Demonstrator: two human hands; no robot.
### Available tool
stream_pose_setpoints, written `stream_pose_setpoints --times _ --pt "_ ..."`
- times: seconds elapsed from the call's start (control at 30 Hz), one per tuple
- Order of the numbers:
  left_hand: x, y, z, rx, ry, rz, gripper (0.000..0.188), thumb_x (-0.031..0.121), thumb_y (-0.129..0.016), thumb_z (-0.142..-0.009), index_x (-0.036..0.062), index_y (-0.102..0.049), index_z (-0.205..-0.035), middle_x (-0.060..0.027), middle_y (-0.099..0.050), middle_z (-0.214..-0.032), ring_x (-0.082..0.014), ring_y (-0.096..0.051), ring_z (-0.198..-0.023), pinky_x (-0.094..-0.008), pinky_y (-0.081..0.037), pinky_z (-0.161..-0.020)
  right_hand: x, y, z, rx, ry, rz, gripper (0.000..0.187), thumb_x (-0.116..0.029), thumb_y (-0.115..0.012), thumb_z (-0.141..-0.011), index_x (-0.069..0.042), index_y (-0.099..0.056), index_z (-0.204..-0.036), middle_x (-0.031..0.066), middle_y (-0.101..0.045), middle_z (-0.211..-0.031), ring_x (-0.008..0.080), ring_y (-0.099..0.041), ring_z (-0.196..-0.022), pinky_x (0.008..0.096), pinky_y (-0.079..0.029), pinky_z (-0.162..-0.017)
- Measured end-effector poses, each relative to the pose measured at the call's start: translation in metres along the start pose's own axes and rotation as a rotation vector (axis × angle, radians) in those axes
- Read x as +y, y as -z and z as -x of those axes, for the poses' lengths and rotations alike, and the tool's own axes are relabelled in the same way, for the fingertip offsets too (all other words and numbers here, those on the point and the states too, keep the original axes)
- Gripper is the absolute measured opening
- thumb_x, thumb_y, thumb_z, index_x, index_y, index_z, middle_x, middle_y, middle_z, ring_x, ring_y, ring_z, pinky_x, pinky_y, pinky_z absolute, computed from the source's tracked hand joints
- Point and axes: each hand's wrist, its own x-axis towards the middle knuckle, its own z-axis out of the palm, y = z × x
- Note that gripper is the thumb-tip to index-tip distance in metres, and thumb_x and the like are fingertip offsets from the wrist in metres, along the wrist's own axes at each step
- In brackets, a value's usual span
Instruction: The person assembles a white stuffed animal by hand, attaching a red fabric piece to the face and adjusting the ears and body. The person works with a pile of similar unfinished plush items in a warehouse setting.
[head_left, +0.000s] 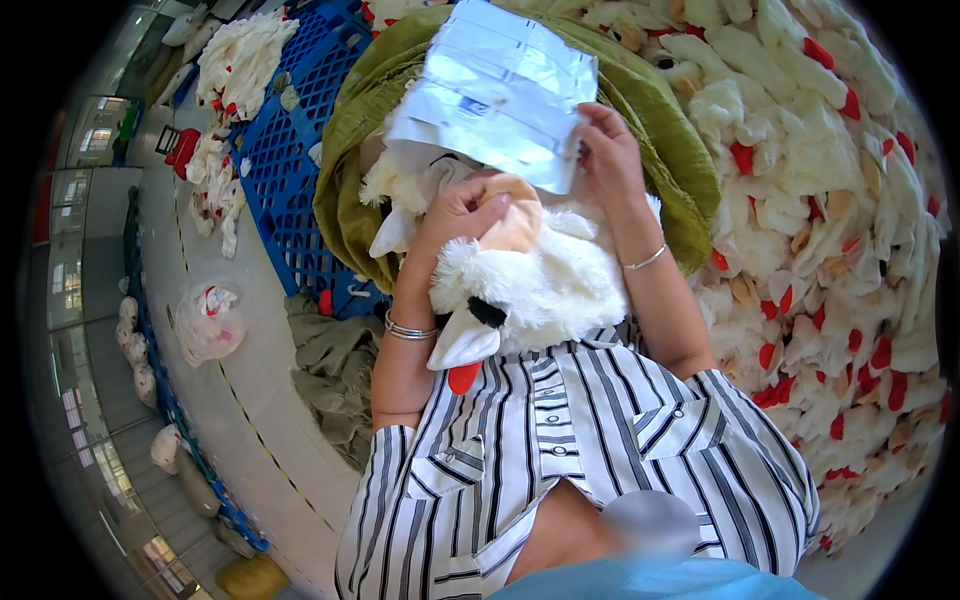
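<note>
A white furry plush toy skin (pixel 570 285) lies against my striped shirt, with a black patch, a pointed white felt piece and a red tongue at its near end. My left hand (pixel 455 215) is closed on its peach-coloured flap (pixel 515 225), thumb on top. Farther out, my right hand (pixel 612 155) pinches the right edge of a shiny, pale printed sheet (pixel 500 85). That sheet is creased and tilted, covering part of the white plush behind it. Whether it is a single layer or a flat bag, I cannot tell.
An olive-green sack (pixel 685 185) with a wide rolled rim stands in front of me. A large heap of white plush skins (pixel 800 230) with red parts fills the right. Blue plastic pallets (pixel 290 170), crumpled grey-green cloth (pixel 335 375) and a clear plastic bag (pixel 210 335) are to the left.
</note>
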Motion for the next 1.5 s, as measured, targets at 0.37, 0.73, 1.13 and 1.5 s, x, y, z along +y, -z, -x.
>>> stream_pose_setpoints --times 0.37,0.73,1.13,1.5 --pt "-0.021 0.006 -0.017 0.061 0.029 0.470 0.023 0.004 -0.048 -0.092 0.0023 -0.064 -0.108 0.0002 -0.061 -0.088 -0.0072 -0.056 -0.077 -0.0215 -0.048 -0.072 -0.037 0.037 -0.014 0.067 0.263 0.276 0.028 0.002 -0.056 -0.086 0.000 -0.065 -0.112 -0.0066 -0.056 -0.086 0.0001 -0.044 -0.069 0.0158 -0.035 -0.060" --pt "0.018 -0.016 0.008 0.164 0.024 0.589 0.020 0.013 -0.069 -0.091 0.0023 -0.065 -0.108 -0.0020 -0.065 -0.096 -0.0066 -0.061 -0.084 -0.0220 -0.052 -0.073 -0.043 0.012 0.026 0.087 0.407 0.379 0.033 0.000 -0.062 -0.090 -0.001 -0.062 -0.122 -0.0075 -0.054 -0.084 -0.0001 -0.043 -0.069 0.0170 -0.036 -0.059" --pt "0.029 -0.025 0.014 0.295 0.034 0.526 0.017 0.011 -0.067 -0.092 0.0012 -0.069 -0.105 -0.0007 -0.067 -0.090 -0.0046 -0.060 -0.077 -0.0192 -0.051 -0.069 -0.041 0.017 0.052 -0.149 0.268 0.672 0.025 -0.002 -0.066 -0.088 -0.001 -0.064 -0.113 -0.0071 -0.044 -0.071 0.0024 -0.039 -0.063 0.0198 -0.035 -0.055" --pt "-0.002 -0.006 -0.011 0.460 -0.058 0.482 0.036 0.013 -0.068 -0.091 -0.0033 -0.053 -0.119 -0.0013 -0.062 -0.090 -0.0072 -0.058 -0.077 -0.0223 -0.050 -0.066 -0.077 -0.068 0.021 -0.533 0.768 0.975 0.019 -0.007 -0.070 -0.085 -0.003 -0.065 -0.103 0.0093 -0.066 -0.097 0.0201 -0.066 -0.092 0.0316 -0.052 -0.079"
